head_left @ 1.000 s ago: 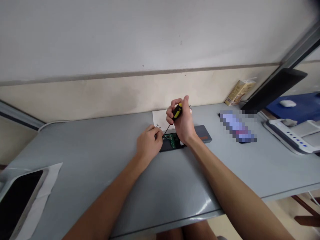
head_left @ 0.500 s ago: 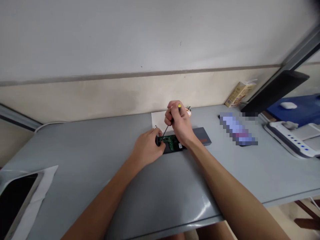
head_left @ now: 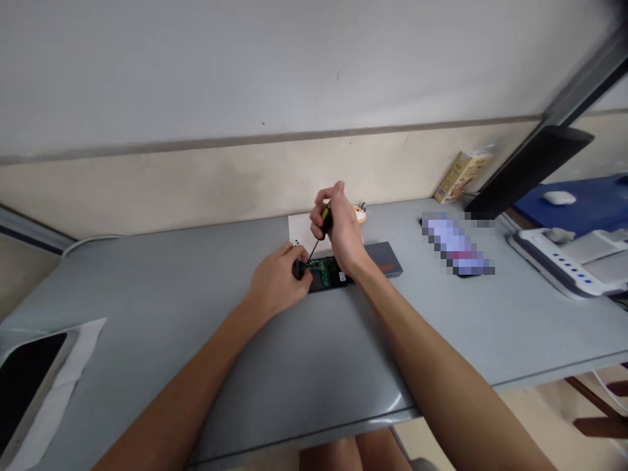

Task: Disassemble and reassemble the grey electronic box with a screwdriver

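Observation:
My right hand (head_left: 346, 234) holds a screwdriver (head_left: 326, 221) with a black and yellow handle between its fingers. Its thin shaft slants down to the left. The tip meets the left end of an opened black device (head_left: 335, 277), near its green circuit board (head_left: 322, 269). At that same end my left hand (head_left: 275, 281) is closed round the device's edge, fingers behind and thumb in front. A round black part (head_left: 298, 269) shows between thumb and fingers. My right wrist hides the device's right end.
A dark grey box (head_left: 385, 256) lies just behind the device, beside a white sheet (head_left: 298, 226) and a small orange-and-white object (head_left: 361, 214). To the right are a blurred-out phone (head_left: 454, 245), a carton (head_left: 461, 176) and a white power strip (head_left: 554, 265). A black-screened tablet (head_left: 32, 373) lies left.
My right hand's fingers have loosened and shifted on the screwdriver, so more of its handle shows. My left hand keeps its hold on the device. The whole view has shifted slightly.

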A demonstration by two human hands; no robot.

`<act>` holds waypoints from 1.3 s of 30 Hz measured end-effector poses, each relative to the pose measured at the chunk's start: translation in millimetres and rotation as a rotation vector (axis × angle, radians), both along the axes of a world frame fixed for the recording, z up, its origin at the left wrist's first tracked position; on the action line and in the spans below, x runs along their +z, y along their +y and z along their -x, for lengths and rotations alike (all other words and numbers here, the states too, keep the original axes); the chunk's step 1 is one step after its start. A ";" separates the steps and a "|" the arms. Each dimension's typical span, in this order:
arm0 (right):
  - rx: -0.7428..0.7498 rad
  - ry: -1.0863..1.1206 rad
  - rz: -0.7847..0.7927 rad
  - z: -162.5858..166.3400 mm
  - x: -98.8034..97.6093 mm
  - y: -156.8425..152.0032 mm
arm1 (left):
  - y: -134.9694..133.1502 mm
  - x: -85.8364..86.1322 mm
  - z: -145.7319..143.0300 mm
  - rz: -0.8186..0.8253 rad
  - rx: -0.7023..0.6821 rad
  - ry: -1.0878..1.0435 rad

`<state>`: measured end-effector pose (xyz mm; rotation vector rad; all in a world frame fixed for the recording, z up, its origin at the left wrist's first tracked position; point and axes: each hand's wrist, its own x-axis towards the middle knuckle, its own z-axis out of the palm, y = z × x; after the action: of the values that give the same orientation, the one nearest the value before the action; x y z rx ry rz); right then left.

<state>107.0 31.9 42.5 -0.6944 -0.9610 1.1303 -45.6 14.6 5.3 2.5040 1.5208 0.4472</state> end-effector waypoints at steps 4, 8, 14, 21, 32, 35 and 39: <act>0.049 -0.004 0.004 -4.0 1.5 0.6 | 0.9 -0.1 1.0 -0.009 -0.022 -0.001; 0.012 -0.012 0.033 -3.3 0.1 0.1 | 0.2 2.1 1.3 0.005 -0.034 0.005; -0.070 -0.047 0.014 1.2 2.7 -2.6 | -1.4 3.3 0.2 0.017 -0.010 0.015; 0.072 0.017 -0.019 -7.0 -0.4 0.3 | -0.6 -0.2 2.4 -0.012 -0.020 -0.005; 0.026 0.051 0.001 -4.7 1.1 1.5 | 0.8 0.0 1.6 -0.012 -0.038 -0.010; 0.072 0.051 -0.019 -7.0 -0.1 2.4 | 1.2 0.9 1.8 0.007 -0.042 -0.014; 0.091 0.116 -0.020 -10.6 -3.5 3.4 | 1.6 1.2 2.1 0.022 -0.036 -0.030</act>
<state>117.6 35.3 38.9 -0.5673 -0.9115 1.2259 -47.7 16.1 6.5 2.4919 1.4598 0.4580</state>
